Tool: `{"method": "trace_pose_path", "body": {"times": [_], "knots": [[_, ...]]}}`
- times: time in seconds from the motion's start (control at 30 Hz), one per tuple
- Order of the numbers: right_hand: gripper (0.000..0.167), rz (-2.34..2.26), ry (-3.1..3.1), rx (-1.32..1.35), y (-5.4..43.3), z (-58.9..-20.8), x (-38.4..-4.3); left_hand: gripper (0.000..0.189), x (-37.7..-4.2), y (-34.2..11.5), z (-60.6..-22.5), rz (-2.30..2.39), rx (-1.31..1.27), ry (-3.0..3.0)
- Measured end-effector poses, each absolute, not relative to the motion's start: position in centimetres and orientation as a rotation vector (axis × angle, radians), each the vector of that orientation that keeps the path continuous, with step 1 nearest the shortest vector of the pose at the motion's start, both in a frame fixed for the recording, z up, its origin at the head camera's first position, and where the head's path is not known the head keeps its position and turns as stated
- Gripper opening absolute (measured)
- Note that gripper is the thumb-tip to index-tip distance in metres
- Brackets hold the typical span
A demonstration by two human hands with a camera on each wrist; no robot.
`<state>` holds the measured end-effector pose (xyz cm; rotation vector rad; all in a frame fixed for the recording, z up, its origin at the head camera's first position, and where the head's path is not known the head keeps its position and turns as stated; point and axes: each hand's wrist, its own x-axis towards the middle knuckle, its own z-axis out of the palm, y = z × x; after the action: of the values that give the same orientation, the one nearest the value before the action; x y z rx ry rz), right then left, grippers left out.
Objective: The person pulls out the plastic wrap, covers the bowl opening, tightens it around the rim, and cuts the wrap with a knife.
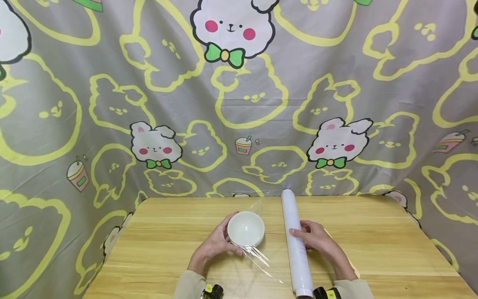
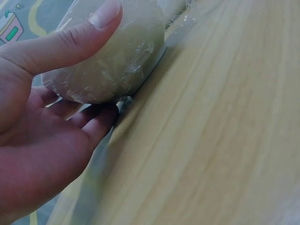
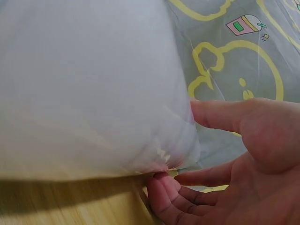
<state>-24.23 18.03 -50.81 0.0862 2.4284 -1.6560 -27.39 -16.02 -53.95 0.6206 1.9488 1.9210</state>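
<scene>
Along the left edge of the bench [image 1: 160,232] hangs a grey curtain [image 1: 123,97] printed with rabbit heads and lidded cups; it runs on behind the far edge and round to the right edge. Left of the bench's middle, a pale left sleeve [image 1: 189,284] with a small black device [image 1: 213,291] at its cuff leads to the left hand [image 1: 213,243]. Its grip is clamped on a round white bowl [image 1: 245,228], thumb on the near side and fingers round the left wall and underneath. The bowl sits midway along the bench, nearer the left edge than the roll does, with its mouth up towards the head camera; inside, a smooth pale surface carries a bright glint. Clear film [image 1: 257,255] clings in wrinkles to its outer wall, with loose folds reaching towards the far edge and towards the near side; whether film crosses the mouth I cannot tell, nor whether the base touches the bench. Well apart to the right, a long white roll [image 1: 297,257] stretches from the far edge towards the near side, its far end slightly left of its near end. The right hand [image 1: 315,237] has its grip closed round the roll's right side, thumb on top, fingers beneath; a pale right sleeve [image 1: 352,288] follows.
</scene>
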Motion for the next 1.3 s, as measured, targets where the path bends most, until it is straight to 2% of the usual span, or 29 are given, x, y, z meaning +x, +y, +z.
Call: {"method": "trace_pose_path", "body": {"times": [0.13,0.3,0.43,0.6,0.97,1.3], "knots": [[0.076,-1.591,2.482,0.072,17.9,-50.8,-24.3,0.133,-27.3,-16.4,-53.8,1.898,0.681,1.924],[0.078,-1.589,2.499,0.034,18.5,-50.1,-23.7,0.141,-27.1,-16.8,-53.5,1.887,0.803,1.798],[0.065,-1.519,2.627,-0.031,20.6,-48.8,-23.1,0.134,-27.1,-16.6,-53.2,1.863,0.829,1.837],[0.048,-1.221,2.802,-0.052,23.7,-47.7,-22.5,0.123,-27.2,-16.1,-53.3,1.828,0.743,2.016],[0.056,-0.904,2.815,0.003,25.4,-49.3,-22.2,0.115,-27.1,-15.7,-53.1,1.852,0.727,2.084],[0.046,-1.014,2.805,0.061,25.1,-49.6,-22.2,0.112,-27.1,-15.8,-53.2,1.863,0.754,2.074]]}}
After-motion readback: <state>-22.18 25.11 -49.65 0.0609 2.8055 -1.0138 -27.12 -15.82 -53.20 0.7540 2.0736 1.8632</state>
